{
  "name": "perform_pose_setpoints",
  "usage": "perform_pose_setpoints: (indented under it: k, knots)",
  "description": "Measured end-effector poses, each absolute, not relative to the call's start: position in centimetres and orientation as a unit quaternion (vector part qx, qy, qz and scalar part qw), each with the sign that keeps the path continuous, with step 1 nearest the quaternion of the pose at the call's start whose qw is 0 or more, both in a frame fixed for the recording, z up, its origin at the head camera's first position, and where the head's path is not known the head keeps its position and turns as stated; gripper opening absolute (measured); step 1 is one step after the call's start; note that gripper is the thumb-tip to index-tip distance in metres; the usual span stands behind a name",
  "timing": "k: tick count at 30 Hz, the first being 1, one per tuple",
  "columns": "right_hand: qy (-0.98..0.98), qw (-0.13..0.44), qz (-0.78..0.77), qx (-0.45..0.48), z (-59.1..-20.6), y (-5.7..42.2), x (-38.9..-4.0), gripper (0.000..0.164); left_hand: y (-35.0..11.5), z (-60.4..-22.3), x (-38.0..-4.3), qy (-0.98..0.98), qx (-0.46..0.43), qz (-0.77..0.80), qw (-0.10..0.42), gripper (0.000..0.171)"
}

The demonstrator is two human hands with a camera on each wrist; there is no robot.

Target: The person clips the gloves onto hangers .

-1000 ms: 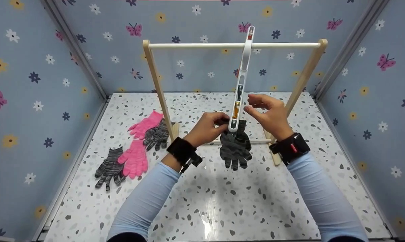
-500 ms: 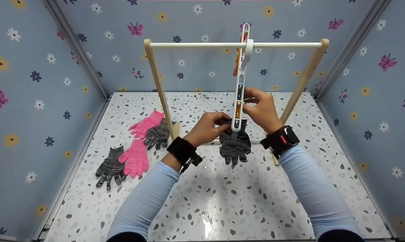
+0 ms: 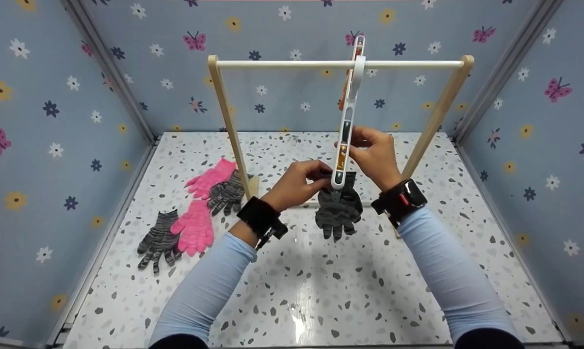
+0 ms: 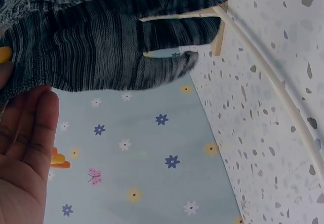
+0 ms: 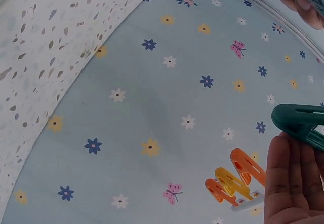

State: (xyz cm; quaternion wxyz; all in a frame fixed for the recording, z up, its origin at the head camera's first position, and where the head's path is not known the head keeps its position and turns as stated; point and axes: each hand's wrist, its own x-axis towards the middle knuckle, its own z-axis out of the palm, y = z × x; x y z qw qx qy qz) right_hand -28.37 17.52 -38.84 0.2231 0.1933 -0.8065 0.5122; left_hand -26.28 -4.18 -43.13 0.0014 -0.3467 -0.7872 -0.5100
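Note:
A white clip hanger (image 3: 348,109) hangs end-on from the rack's rail (image 3: 282,64). At its near end, a dark grey striped glove (image 3: 339,213) hangs fingers down. My left hand (image 3: 294,186) pinches this glove near its cuff; in the left wrist view, the glove's fingers stretch across above my fingers (image 4: 40,127). My right hand (image 3: 377,155) is at the hanger's right side with its fingertips partly hidden behind it. In the right wrist view, its fingers (image 5: 288,178) hold a green clothespin (image 5: 296,117). Orange and yellow clothespins (image 5: 228,181) sit farther along the hanger.
On the left of the speckled table (image 3: 272,291) lie pink gloves (image 3: 195,228) and grey striped gloves (image 3: 160,240), partly overlapping. The rack's wooden legs (image 3: 229,126) stand either side of the hanger. Flower-patterned walls (image 3: 292,29) enclose the table.
My right hand has moved left from beside the hanger to take hold at it. The hanger has swung slightly, and its far end shifted left and partly back. My left hand stays at the glove.

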Motion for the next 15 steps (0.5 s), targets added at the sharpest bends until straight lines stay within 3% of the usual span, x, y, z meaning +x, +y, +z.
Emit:
perform_pose_setpoints:
  k: [15]
  knots:
    - [-0.797, 0.215, 0.531, 0.191, -38.6, 17.6, -28.3, 0.019, -9.0, -43.3, -26.6, -0.818, -0.315, -0.48, 0.027, 0.022]
